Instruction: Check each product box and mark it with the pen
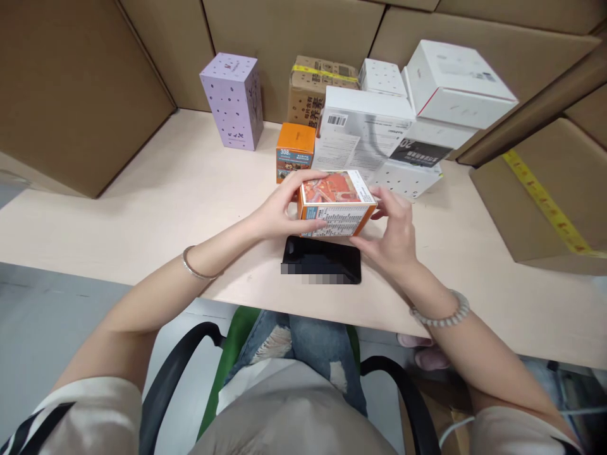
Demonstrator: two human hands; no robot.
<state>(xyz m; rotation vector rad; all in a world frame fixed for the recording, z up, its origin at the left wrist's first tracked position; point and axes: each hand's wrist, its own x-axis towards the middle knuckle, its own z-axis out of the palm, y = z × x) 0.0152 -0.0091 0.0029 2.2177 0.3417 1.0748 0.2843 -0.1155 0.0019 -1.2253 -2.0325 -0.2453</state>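
Between my hands is an orange and white printed box [337, 201], its picture side facing up and its text panel toward me. My left hand [287, 205] grips its left end, thumb across the text panel and fingers behind the top edge. At the right end, my right hand [391, 230] has its thumb near the lower corner and its fingers by the upper corner, closed around that end. Just below the box lies a black phone [322, 258] on the table. Directly behind the left hand stands another orange box [296, 148], marked 308.
A lilac box [232, 104] stands at the back left. White boxes [365, 126] are grouped behind my hands, beside a brown box with yellow tape [308, 88]. Large cardboard cartons [545, 208] enclose the pale table [156, 227] at the back and sides.
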